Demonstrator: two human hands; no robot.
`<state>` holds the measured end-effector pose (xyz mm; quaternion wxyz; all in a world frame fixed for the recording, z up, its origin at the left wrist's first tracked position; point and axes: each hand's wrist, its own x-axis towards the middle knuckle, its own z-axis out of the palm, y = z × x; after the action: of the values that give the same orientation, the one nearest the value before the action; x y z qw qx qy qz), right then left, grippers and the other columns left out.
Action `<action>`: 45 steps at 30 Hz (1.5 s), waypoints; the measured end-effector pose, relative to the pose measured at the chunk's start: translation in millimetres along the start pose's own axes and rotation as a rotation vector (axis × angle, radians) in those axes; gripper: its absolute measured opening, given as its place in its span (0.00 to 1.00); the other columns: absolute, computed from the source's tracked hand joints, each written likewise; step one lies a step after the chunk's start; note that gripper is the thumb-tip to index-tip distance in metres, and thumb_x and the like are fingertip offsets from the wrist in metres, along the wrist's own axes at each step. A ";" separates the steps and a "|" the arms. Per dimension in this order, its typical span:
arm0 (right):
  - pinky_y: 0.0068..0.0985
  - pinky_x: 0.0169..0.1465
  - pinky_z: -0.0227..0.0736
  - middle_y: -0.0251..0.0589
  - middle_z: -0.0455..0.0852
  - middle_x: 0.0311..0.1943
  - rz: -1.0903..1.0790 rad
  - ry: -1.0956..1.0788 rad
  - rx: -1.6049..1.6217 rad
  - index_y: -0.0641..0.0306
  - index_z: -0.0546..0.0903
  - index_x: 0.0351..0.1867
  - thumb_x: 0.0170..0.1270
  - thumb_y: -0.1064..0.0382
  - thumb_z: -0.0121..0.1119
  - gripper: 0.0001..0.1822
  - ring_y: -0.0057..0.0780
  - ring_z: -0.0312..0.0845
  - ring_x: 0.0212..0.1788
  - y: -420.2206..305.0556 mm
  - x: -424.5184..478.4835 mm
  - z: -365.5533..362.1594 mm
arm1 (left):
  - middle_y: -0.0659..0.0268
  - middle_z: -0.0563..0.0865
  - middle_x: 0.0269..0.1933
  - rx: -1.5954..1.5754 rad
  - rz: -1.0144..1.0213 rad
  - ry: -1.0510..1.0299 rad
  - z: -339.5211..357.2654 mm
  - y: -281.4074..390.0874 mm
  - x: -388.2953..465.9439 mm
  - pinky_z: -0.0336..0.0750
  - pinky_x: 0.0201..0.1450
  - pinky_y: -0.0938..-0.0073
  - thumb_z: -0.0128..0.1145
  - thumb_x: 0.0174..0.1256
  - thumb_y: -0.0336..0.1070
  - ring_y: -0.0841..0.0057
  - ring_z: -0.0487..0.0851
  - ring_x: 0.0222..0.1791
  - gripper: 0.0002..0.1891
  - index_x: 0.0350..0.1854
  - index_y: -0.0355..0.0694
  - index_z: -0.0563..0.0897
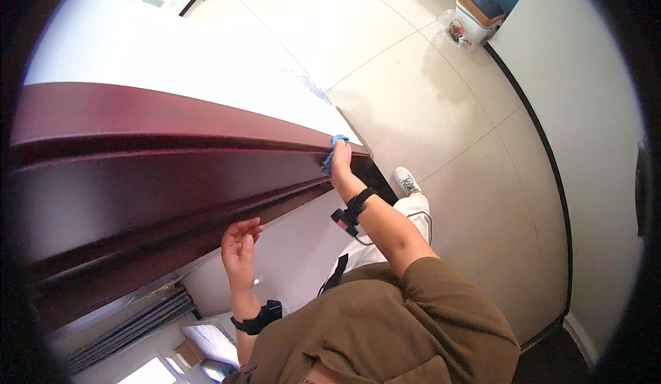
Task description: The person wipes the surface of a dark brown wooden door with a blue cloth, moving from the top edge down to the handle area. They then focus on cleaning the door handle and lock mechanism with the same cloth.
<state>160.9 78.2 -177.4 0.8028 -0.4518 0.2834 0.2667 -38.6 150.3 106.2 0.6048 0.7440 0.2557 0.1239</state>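
My right hand [341, 160] holds a blue cloth [327, 165] against the dark reddish-brown door frame [170, 187], close to the frame's lower end. Part of the cloth is hidden behind the fingers. The frame's moulded face, with its long grooves, runs from the left rim of the view down to the tiled floor. Beside the frame's near edge, my left hand [239, 247] is raised with its fingers loosely bent and apart, holding nothing. Whether its fingertips touch the wood, I cannot tell. Both wrists wear a black strap with a small device.
A pale tiled floor [465, 141] stretches beyond the frame. Along the right stands a white wall [583, 125] with a black skirting strip. A white box with a brown-rimmed lid [477, 17] and a clear plastic bag [457, 32] sit at the top right. My white shoe [406, 180] is near the frame's foot.
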 end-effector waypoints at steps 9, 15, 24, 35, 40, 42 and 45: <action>0.37 0.62 0.53 0.48 0.69 0.53 -0.542 -0.035 0.068 0.67 0.68 0.57 0.63 0.37 0.44 0.35 0.38 0.61 0.56 -36.8 -99.7 47.7 | 0.58 0.82 0.50 0.042 0.021 -0.043 -6.3 -11.7 11.7 0.75 0.56 0.68 0.47 0.69 0.27 0.70 0.81 0.49 0.11 0.51 0.36 0.75; 0.35 0.52 0.64 0.48 0.79 0.39 -0.607 -0.008 -0.005 0.69 0.78 0.40 0.64 0.50 0.42 0.22 0.40 0.71 0.42 -20.1 -52.5 29.3 | 0.58 0.82 0.50 0.058 -0.005 0.026 -22.7 -21.8 -3.4 0.75 0.55 0.68 0.48 0.69 0.27 0.70 0.81 0.48 0.10 0.49 0.35 0.76; 0.32 0.39 0.63 0.39 0.76 0.33 0.097 -0.038 -0.092 0.67 0.78 0.35 0.59 0.47 0.46 0.22 0.32 0.69 0.37 13.5 23.4 -25.8 | 0.57 0.82 0.51 0.037 -0.065 0.049 -25.3 -32.2 -30.7 0.73 0.57 0.70 0.47 0.70 0.27 0.73 0.80 0.49 0.09 0.49 0.34 0.75; 0.40 0.46 0.70 0.42 0.77 0.43 0.346 0.029 0.290 0.58 0.73 0.46 0.62 0.52 0.39 0.18 0.38 0.73 0.41 9.0 2.6 4.7 | 0.59 0.82 0.50 -0.021 -0.002 -0.008 -9.7 -17.3 -31.2 0.72 0.56 0.72 0.47 0.69 0.26 0.74 0.80 0.48 0.08 0.47 0.34 0.77; 0.37 0.49 0.75 0.42 0.81 0.40 0.328 -0.078 0.440 0.61 0.75 0.41 0.65 0.59 0.39 0.14 0.39 0.77 0.40 -83.1 -87.1 44.8 | 0.59 0.82 0.50 -0.048 0.034 0.003 -15.7 -15.0 -34.1 0.73 0.56 0.74 0.47 0.70 0.28 0.76 0.80 0.48 0.08 0.47 0.34 0.77; 0.34 0.47 0.77 0.39 0.82 0.34 0.324 -0.240 0.458 0.60 0.76 0.36 0.66 0.63 0.39 0.12 0.37 0.79 0.35 -86.1 -82.6 37.7 | 0.59 0.82 0.50 -0.079 0.035 0.006 -17.5 -12.3 -31.8 0.73 0.56 0.74 0.47 0.70 0.28 0.76 0.80 0.48 0.08 0.47 0.34 0.77; 0.40 0.52 0.73 0.44 0.79 0.44 0.271 -0.444 0.276 0.65 0.73 0.50 0.67 0.60 0.41 0.16 0.38 0.76 0.45 -97.5 -115.7 10.2 | 0.60 0.82 0.49 -0.117 0.062 0.032 -20.1 -19.3 -35.3 0.73 0.56 0.74 0.48 0.70 0.28 0.76 0.80 0.48 0.08 0.47 0.34 0.77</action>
<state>149.2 23.4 -36.5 0.8560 -0.2268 0.1922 0.4229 -82.6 151.0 96.8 0.6392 0.7127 0.2345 0.1689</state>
